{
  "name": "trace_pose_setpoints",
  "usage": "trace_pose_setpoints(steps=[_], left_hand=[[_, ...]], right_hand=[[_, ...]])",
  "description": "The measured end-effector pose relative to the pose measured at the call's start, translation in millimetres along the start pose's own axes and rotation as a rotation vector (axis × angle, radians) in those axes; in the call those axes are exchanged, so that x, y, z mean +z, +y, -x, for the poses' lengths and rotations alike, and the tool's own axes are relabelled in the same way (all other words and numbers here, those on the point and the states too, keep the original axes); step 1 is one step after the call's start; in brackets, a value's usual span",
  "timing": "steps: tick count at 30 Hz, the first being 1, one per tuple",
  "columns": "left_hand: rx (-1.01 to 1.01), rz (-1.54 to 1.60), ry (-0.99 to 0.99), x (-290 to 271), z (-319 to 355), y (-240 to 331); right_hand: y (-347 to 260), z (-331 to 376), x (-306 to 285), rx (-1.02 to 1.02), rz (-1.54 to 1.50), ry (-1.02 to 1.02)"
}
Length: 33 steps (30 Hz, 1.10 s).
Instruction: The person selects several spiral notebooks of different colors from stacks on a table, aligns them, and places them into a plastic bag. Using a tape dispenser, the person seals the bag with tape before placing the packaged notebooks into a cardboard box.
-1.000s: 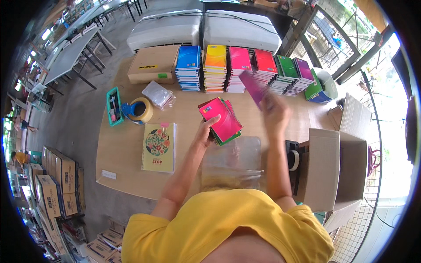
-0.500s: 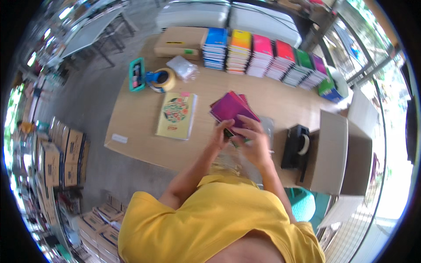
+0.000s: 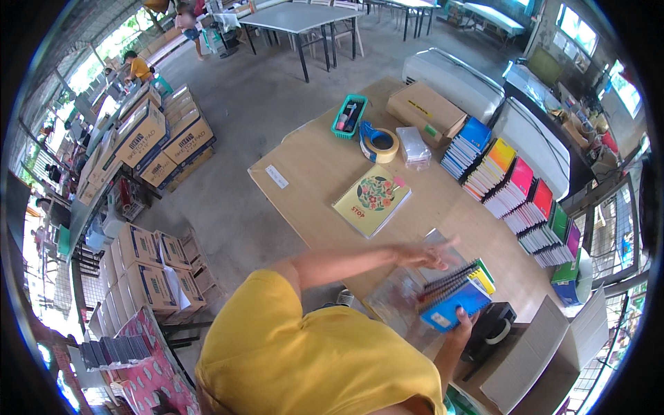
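Note:
My right hand (image 3: 459, 330) grips a small stack of spiral notebooks (image 3: 453, 299). A blue cover faces up, with yellow and green covers showing behind it and the wire bindings toward the left. Just above the stack, my left hand (image 3: 427, 257) is off the notebooks, its fingers spread and slightly blurred. Clear plastic (image 3: 394, 294) lies on the table under and beside both hands. A larger cream spiral notebook (image 3: 372, 200) with a floral circle lies flat beyond my left hand.
Stacks of coloured notebooks (image 3: 508, 190) line the table's far right edge. A cardboard box (image 3: 422, 111), a teal basket (image 3: 349, 115) and a tape roll (image 3: 379, 143) stand at the back. Near my right arm are a black tape dispenser (image 3: 490, 328) and an open carton (image 3: 532, 353).
My left hand has let go of the notebooks and moved away. The stack has turned from a purple cover to a blue one. The whole view has swung toward the left.

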<state>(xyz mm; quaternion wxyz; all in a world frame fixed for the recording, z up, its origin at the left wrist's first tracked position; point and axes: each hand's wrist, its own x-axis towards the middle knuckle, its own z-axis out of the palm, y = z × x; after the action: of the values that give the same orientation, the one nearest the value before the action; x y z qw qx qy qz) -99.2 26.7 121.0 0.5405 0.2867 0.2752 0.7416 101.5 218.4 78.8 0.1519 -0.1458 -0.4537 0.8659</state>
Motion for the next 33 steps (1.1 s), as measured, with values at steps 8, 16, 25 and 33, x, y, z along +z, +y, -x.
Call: trace_pose_setpoints(steps=[8, 16, 25, 33], left_hand=[[0.487, -1.254, 0.36, -9.9, -13.9, -87.1], [0.378, -0.931, 0.521, -26.2, -1.6, -123.2], [0.255, -0.766, 0.617, -54.1, 1.2, -141.6], [0.56, -0.738, 0.482, -33.8, -24.2, -135.8]], right_hand=[[33.7, -37.9, -12.2, -0.309, 0.342, -0.144], [63.4, -34.4, 4.6, -0.645, 0.68, -0.043], [98.3, -42.2, 1.5, -0.417, 0.452, 0.07], [87.2, -44.2, 13.0, -0.428, 0.402, 0.183]])
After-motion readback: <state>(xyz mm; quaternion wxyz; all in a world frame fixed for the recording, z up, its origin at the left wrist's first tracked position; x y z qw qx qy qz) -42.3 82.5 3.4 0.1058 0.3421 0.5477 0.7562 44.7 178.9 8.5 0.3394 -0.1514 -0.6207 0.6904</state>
